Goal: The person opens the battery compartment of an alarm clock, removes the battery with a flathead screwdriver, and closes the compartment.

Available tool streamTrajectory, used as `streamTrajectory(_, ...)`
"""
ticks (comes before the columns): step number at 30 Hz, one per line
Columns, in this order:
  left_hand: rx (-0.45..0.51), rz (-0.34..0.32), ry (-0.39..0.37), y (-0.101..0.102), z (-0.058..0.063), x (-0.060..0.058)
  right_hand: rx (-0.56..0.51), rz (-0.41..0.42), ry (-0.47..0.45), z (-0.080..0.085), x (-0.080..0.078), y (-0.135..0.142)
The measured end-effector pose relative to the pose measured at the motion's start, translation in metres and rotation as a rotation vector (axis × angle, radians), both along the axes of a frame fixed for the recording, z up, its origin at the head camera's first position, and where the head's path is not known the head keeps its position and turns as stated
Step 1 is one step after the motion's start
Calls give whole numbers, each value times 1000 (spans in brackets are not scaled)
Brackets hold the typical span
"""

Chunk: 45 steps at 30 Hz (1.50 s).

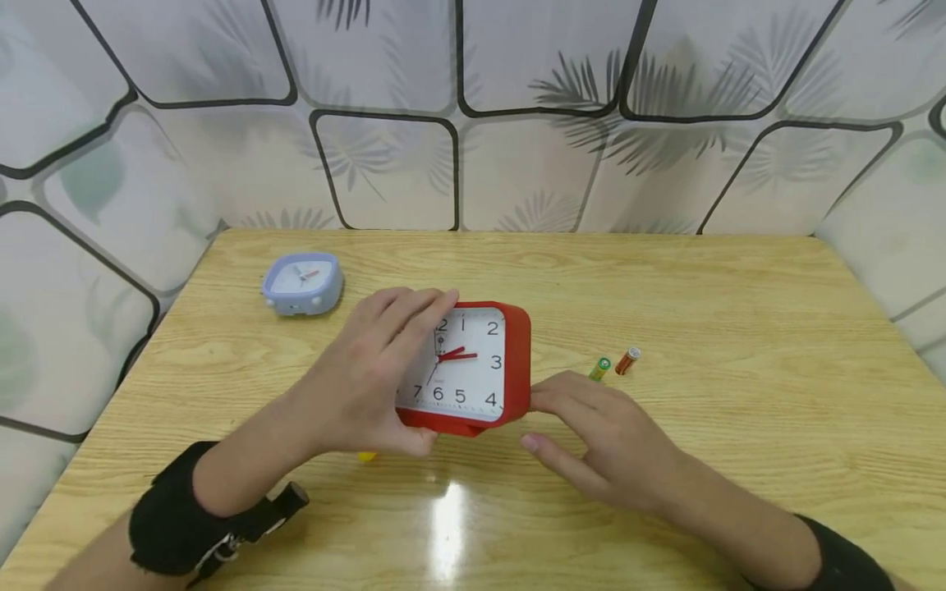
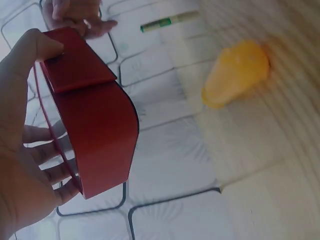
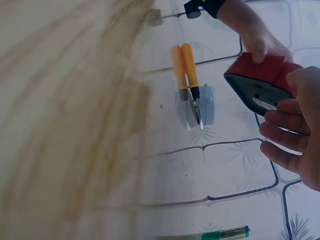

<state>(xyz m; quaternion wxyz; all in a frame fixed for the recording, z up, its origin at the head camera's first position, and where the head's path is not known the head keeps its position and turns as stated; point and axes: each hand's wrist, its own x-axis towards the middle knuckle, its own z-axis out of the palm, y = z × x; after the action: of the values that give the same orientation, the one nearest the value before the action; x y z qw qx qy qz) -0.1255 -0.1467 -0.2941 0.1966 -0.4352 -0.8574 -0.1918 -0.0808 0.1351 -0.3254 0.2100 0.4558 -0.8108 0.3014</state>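
My left hand (image 1: 362,369) grips a red square alarm clock (image 1: 517,361) by its left side, thumb beneath and fingers over the top, with the white dial towards me. The clock is held up over the table, its dark back (image 3: 252,92) showing in the right wrist view. My right hand (image 1: 606,435) is at the clock's lower right edge, fingers extended behind it and thumb apart in the head view. Just beyond that hand lie a green battery (image 1: 600,368) and a brown battery (image 1: 627,361).
A small light-blue alarm clock (image 1: 303,283) lies at the back left of the wooden table (image 1: 702,312). On the tabletop lies an orange-handled tool (image 3: 190,65) with a thin metal shaft, mostly hidden by my left hand in the head view. A patterned wall covering (image 1: 399,172) stands behind.
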Motion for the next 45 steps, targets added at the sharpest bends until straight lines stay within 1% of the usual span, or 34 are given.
streamTrajectory(2,-48,20,14,-5,1,-5,-9,-12,38,1,-2,1)
streamTrajectory(5,-132,64,-5,-14,3,-13,-18,-37,89,2,-5,4)
streamTrajectory(8,-216,110,-69,-25,4,-22,0,-69,111,3,-7,7)
streamTrajectory(14,-372,188,-239,-47,7,-38,59,-100,110,5,-13,15)
streamTrajectory(16,-412,206,-275,-54,8,-42,67,-119,127,6,-18,19)
streamTrajectory(20,-469,232,-317,-64,6,-50,109,-184,147,7,-29,30)
streamTrajectory(22,-495,245,-341,-68,6,-52,139,-218,145,7,-33,36)
streamTrajectory(26,-533,264,-382,-72,6,-54,203,-281,107,7,-38,46)
streamTrajectory(33,-556,304,-429,-76,5,-57,355,-369,-24,9,-42,53)
streamTrajectory(36,-553,322,-449,-77,5,-57,409,-386,-74,9,-43,53)
streamTrajectory(38,-554,328,-454,-77,4,-57,425,-391,-90,9,-44,54)
streamTrajectory(43,-583,355,-493,-78,6,-55,440,-384,-79,7,-44,54)
streamTrajectory(45,-595,371,-520,-78,6,-54,450,-383,-71,7,-44,54)
